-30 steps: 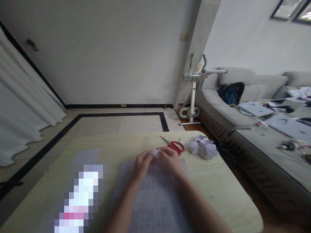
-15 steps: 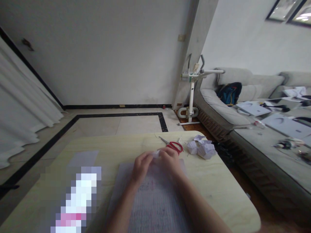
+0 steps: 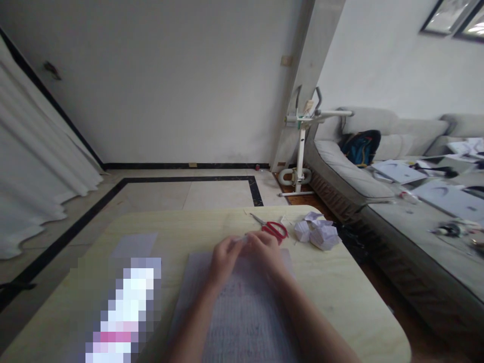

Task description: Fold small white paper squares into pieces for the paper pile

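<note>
My left hand (image 3: 226, 257) and my right hand (image 3: 265, 249) meet over the far end of a lined sheet with handwriting (image 3: 242, 322). Between their fingertips they pinch a small piece of white paper (image 3: 240, 239), mostly covered by the fingers. Just beyond my right hand lie scissors with red handles (image 3: 275, 230), blades pointing away to the left. To the right of the scissors sit crumpled or folded white paper pieces (image 3: 321, 233).
The pale wooden table (image 3: 348, 307) has rounded corners. A plain paper sheet (image 3: 135, 244) lies at its left, beside a blurred-out bright object (image 3: 124, 312). Right of the table stands a grey sofa (image 3: 401, 222) with boxes and a backpack (image 3: 361, 147).
The whole view has shifted slightly, so everything appears a little further right. Both hands stay together, pinching the small paper, with only slight finger movement.
</note>
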The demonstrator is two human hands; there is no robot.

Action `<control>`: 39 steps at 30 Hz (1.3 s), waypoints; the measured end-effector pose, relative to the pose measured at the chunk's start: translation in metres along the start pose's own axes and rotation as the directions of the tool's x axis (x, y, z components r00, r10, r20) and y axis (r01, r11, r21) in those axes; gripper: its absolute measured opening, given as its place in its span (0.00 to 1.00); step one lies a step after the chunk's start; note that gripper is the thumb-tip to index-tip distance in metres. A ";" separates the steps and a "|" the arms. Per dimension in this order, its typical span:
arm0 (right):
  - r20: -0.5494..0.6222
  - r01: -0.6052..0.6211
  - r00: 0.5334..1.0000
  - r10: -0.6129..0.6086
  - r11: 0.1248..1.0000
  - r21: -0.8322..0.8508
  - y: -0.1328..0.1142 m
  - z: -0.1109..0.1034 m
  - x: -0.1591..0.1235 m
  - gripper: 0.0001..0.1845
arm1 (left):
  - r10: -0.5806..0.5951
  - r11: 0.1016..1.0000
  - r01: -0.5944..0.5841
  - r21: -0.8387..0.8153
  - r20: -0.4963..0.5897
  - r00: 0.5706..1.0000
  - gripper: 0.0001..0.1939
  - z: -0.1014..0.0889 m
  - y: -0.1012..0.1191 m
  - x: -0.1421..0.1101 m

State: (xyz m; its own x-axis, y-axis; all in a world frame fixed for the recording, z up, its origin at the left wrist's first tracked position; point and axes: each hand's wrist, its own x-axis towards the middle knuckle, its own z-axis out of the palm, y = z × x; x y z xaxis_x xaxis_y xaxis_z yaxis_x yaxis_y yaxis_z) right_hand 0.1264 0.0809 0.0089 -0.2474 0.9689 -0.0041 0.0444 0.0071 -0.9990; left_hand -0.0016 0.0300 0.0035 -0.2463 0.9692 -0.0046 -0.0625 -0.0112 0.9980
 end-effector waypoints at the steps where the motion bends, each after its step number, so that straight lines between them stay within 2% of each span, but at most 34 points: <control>1: 0.004 0.006 1.000 -0.006 1.000 -0.007 0.000 0.000 0.000 0.13 | -0.003 1.000 0.003 -0.016 -0.006 1.000 0.18 0.000 0.000 0.000; 5: -0.005 0.050 0.999 -0.050 0.998 -0.027 -0.002 0.000 -0.001 0.13 | -0.016 0.996 0.012 -0.086 -0.041 0.999 0.20 0.000 -0.001 0.000; 9: 0.018 0.116 0.993 -0.115 0.992 -0.044 -0.003 0.001 -0.001 0.12 | -0.018 0.998 0.012 -0.066 -0.100 0.995 0.20 -0.001 -0.001 0.000; 16: -0.026 0.117 0.993 -0.118 0.992 -0.049 -0.005 0.004 -0.003 0.11 | -0.022 1.000 0.021 -0.007 -0.074 0.997 0.19 -0.003 -0.002 0.002; 19: -0.004 0.150 0.989 -0.150 0.988 -0.041 -0.006 0.005 -0.003 0.10 | -0.001 1.000 0.000 -0.019 -0.078 0.997 0.19 -0.002 -0.002 0.002; 24: 0.092 0.112 0.989 -0.117 0.992 0.057 -0.005 0.006 -0.003 0.08 | 0.084 0.996 -0.081 0.040 -0.100 0.991 0.16 0.000 0.001 0.000; 28: 0.048 0.121 0.991 -0.126 0.989 0.089 -0.003 0.005 -0.002 0.09 | 0.017 0.999 -0.018 -0.046 -0.032 0.999 0.17 0.002 0.000 0.000; 31: 0.032 0.096 0.995 -0.099 0.993 0.070 -0.001 0.003 -0.001 0.09 | 0.030 0.999 -0.029 -0.013 0.039 0.999 0.16 0.002 0.000 0.000; 35: 0.034 0.093 0.995 -0.094 0.995 0.029 0.000 0.001 0.001 0.09 | 0.063 0.996 -0.063 0.056 -0.001 0.998 0.16 0.000 0.002 0.000; 39: 0.106 0.066 0.992 -0.069 0.997 0.026 -0.003 -0.001 0.000 0.11 | 0.130 0.982 -0.126 0.142 -0.024 0.991 0.16 -0.003 0.000 -0.001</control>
State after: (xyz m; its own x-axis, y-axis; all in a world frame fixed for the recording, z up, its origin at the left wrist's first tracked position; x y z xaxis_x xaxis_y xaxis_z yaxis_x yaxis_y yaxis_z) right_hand 0.1270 0.0812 0.0121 -0.3508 0.9345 0.0601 0.0022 0.0650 -0.9979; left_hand -0.0044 0.0286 0.0034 -0.2759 0.9532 0.1240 0.1074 -0.0977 0.9894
